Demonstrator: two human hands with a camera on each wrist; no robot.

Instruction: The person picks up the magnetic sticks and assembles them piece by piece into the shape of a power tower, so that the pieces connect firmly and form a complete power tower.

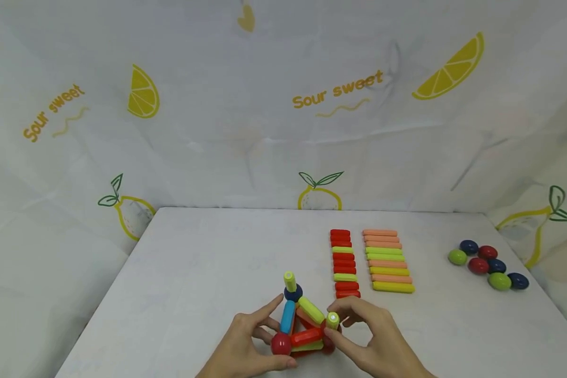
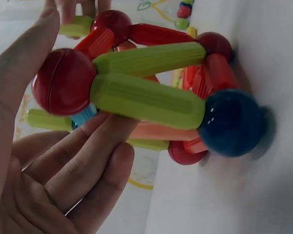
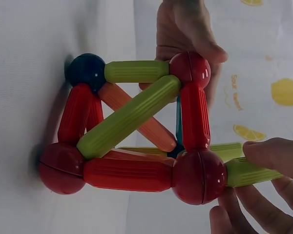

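A frame of magnetic rods and balls stands on the white table near its front edge. My left hand point(image 1: 241, 341) holds it at the upper front-left red ball point(image 1: 281, 344), thumb on the near side and fingers behind. With thumb and fingers my right hand point(image 1: 375, 336) pinches a short yellow-green rod point(image 3: 251, 173), which stands upright on the upper right red ball point(image 3: 199, 176). Another yellow-green rod point(image 1: 290, 281) rises from the dark blue ball point(image 1: 293, 293) at the back corner. In the left wrist view, a blue ball point(image 2: 233, 123) forms a lower corner on the tabletop.
Behind the frame lies a column of short red and green rods point(image 1: 343, 256). Beside it is a column of longer orange, green and yellow rods point(image 1: 388, 264). Several loose balls point(image 1: 479, 265) rest at the table's right side. A white printed cloth point(image 1: 227, 136) hangs behind the table.
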